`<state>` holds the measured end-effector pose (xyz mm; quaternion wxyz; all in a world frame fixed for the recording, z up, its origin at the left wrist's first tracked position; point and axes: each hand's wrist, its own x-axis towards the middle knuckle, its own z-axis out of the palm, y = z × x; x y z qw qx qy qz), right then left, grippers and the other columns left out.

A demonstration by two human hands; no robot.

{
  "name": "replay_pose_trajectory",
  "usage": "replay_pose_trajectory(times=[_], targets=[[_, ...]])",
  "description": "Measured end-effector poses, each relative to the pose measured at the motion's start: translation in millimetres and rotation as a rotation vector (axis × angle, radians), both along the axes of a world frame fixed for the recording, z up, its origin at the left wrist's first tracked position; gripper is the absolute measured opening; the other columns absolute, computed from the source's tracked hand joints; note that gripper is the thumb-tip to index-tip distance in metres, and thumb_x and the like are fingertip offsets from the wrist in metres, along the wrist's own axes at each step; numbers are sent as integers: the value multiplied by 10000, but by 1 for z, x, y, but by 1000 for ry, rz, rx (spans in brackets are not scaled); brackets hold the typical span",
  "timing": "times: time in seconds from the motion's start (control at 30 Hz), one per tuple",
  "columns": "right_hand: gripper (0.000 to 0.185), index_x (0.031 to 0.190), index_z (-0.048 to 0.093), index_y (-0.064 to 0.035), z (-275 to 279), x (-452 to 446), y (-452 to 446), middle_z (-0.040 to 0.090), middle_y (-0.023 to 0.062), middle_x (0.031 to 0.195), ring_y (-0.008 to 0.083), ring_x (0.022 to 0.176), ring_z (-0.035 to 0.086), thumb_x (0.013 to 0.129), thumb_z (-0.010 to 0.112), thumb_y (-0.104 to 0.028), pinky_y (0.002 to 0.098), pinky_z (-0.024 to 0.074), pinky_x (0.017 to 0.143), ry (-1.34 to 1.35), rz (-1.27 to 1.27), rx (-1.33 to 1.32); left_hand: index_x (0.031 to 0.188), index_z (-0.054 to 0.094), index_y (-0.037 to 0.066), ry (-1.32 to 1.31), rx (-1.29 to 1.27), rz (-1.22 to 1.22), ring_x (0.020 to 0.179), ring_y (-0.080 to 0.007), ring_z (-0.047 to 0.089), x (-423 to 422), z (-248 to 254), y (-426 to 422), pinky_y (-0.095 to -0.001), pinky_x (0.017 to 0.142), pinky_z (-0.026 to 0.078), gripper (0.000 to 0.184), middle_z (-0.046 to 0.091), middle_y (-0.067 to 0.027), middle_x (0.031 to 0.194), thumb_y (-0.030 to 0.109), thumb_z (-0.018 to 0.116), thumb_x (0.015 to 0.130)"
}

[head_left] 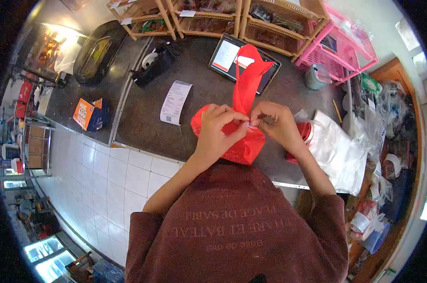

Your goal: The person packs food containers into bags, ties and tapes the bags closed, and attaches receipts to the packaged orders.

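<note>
A red fabric bag [249,145] stands at the counter's front edge, its neck gathered and its handles [247,80] pointing up. My left hand [221,126] is closed in a pinch at the gathered neck. From the other side, my right hand [276,123] pinches the same spot, fingertips almost meeting the left ones. Something small and pale shows between the fingertips, too small to name. Behind the handles lies a tablet [224,55] with a lit screen, partly covered by them. A printed paper receipt [176,103] lies to the left of the bag.
Clear plastic bags [338,153] lie at the right, beside a red item [304,134]. A grey cup [318,77], pink rack [338,47] and brown shelves [206,23] stand behind. On the left are a black pouch [154,63] and an orange-and-blue box [91,114].
</note>
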<state>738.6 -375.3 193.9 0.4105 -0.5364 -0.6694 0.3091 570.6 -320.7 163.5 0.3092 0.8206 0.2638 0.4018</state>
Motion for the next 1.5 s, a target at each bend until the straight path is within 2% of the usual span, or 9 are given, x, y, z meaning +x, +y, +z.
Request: replay_pose_trajectory(times=[0.3,0.73,0.83,0.93,1.07,1.23,1.37,1.47,1.5], targets=[[41,804,467,-21,-19,-6,-7,485,33,802,100,712,484,831,497,-21,227,410,632,568,85,-158,779,609,123,-7,-23,115,789,-200,410,5,-6,-5,-331,699,312,194,364,-65,833,158,689,606],[59,839,488,-3,-14,-30,-23,506,36,807,97,732,502,813,538,-19,230,425,665,527,71,-87,844,609,125,-19,-6,81,774,-173,445,-7,-7,-4,-319,678,341,232,391,-55,833,146,688,626],[138,935,484,-9,-9,-28,-30,522,53,888,111,785,521,823,543,-64,248,442,694,601,-20,-58,961,520,75,-250,-192,-117,782,-143,453,-21,2,21,-274,689,396,318,427,-43,856,65,658,675],[279,1083,428,-22,13,-21,-50,507,79,1030,136,872,526,866,499,-184,274,451,730,531,-308,129,1002,456,53,-468,-481,199,697,-126,473,-57,-18,99,-275,660,422,225,460,-24,829,189,528,838],[238,1038,469,-27,-10,6,-107,534,53,953,119,825,531,886,465,-210,253,443,724,522,-806,69,1028,451,-87,239,-222,530,874,-319,548,-88,-172,241,-350,732,441,755,536,-211,985,537,647,652],[206,999,508,-16,-40,18,-170,539,39,849,102,734,527,880,470,-179,235,431,672,498,-1115,-78,824,543,-141,713,-371,410,822,-373,588,-105,-281,269,-406,673,467,745,581,-282,855,531,715,552],[206,921,567,-31,-84,52,-198,562,-3,734,100,660,529,863,511,-220,235,432,596,428,-1223,-133,819,600,-56,474,-256,565,648,-176,547,-113,-175,236,-317,604,443,473,614,-144,748,383,699,671],[309,820,611,11,-169,102,-216,590,51,660,120,625,546,838,525,-286,265,431,570,89,-1258,-180,937,554,-20,-175,-514,419,740,-125,536,-94,20,91,-281,691,444,238,580,-78,896,166,604,798],[356,790,619,27,-193,115,-217,600,83,636,125,615,550,825,531,-316,278,432,570,-21,-1260,-177,949,543,-27,-393,-462,359,774,-158,555,-111,27,67,-288,740,448,227,578,-97,921,129,598,792]])
